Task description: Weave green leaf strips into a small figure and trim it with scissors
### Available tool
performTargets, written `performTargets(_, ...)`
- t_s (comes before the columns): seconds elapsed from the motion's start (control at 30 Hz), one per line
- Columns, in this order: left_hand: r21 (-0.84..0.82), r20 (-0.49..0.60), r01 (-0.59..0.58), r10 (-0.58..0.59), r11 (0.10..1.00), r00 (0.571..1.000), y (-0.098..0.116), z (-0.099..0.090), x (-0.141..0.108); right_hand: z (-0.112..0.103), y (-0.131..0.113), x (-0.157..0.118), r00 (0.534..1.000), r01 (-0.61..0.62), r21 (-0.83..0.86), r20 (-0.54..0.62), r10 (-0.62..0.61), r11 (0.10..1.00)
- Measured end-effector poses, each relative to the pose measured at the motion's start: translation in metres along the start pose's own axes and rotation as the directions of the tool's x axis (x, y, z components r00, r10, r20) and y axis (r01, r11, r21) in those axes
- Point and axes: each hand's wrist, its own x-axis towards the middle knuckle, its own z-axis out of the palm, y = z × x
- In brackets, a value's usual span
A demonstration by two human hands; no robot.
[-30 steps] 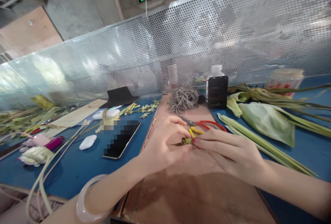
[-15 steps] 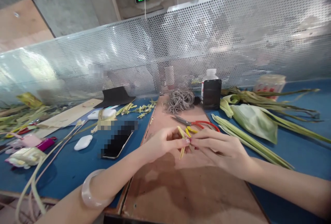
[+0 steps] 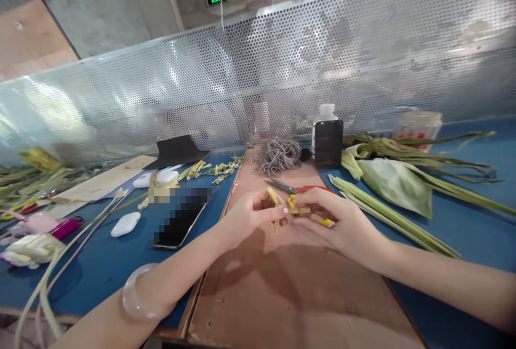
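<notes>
My left hand (image 3: 252,213) pinches a narrow yellow-green plant strip (image 3: 273,197) between thumb and fingers, its lower end sticking out below the thumb. Facing it, my right hand (image 3: 342,217) has its fingers curled. A short brownish-yellow piece (image 3: 299,211) bridges the gap between both hands' fingertips. Bits of bright yellow (image 3: 325,222) show inside the right fingers; their kind is too small to tell. Just beyond the hands lie scissors (image 3: 284,186) with red handles, partly covered by my right hand. Both hands are over the brown board (image 3: 306,295).
Tangled grey cord (image 3: 279,156) lies at the board's far end, near a dark bottle (image 3: 328,142). Green leaves (image 3: 397,185) and stalks (image 3: 387,214) are at right. A phone (image 3: 183,222), white case (image 3: 126,224) and plant scraps (image 3: 226,169) lie left. Perforated metal panel (image 3: 193,85) stands behind.
My hands have moved slightly apart, and the right fingers have opened out somewhat. The brownish-yellow piece now shows between them. My right hand covers more of the red handles.
</notes>
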Motion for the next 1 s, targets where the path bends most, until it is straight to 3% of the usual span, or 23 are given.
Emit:
performTargets(0.33, -0.065, 0.047, 0.088, -0.085, 0.994, 0.995, -0.009, 0.003, -0.001, 0.009, 0.003, -0.008, 0.993, -0.074, 0.066, 0.096, 0.067, 0.995)
performTargets(0.5, -0.092, 0.115, 0.14, -0.129, 0.986, 0.985, -0.006, 0.004, -0.001, -0.001, -0.002, -0.005, 0.988, 0.15, -0.07, 0.058, -0.146, 0.986)
performTargets(0.63, -0.065, 0.223, 0.206, -0.187, 0.976, 0.957, -0.001, -0.002, -0.004, -0.005, -0.006, -0.009, 0.923, 0.377, -0.215, 0.171, -0.345, 0.901)
performTargets(0.8, -0.077, 0.371, 0.212, -0.17, 0.974, 0.913, 0.009, -0.015, -0.006, -0.009, -0.014, -0.006, 0.875, 0.455, -0.228, 0.291, -0.386, 0.861)
performTargets(0.9, -0.133, 0.348, 0.169, -0.114, 0.977, 0.931, 0.007, -0.029, -0.001, -0.013, -0.021, 0.03, 0.851, 0.406, -0.149, 0.421, -0.314, 0.902)
performTargets(0.93, -0.183, 0.299, 0.117, -0.058, 0.976, 0.952, 0.005, -0.035, 0.003, -0.012, -0.023, 0.049, 0.856, 0.306, -0.158, 0.476, -0.199, 0.939)
performTargets(1.0, -0.367, 0.071, -0.029, 0.059, 0.93, 0.996, 0.001, -0.051, 0.011, -0.007, -0.019, 0.093, 0.879, 0.151, -0.224, 0.476, -0.027, 0.963)
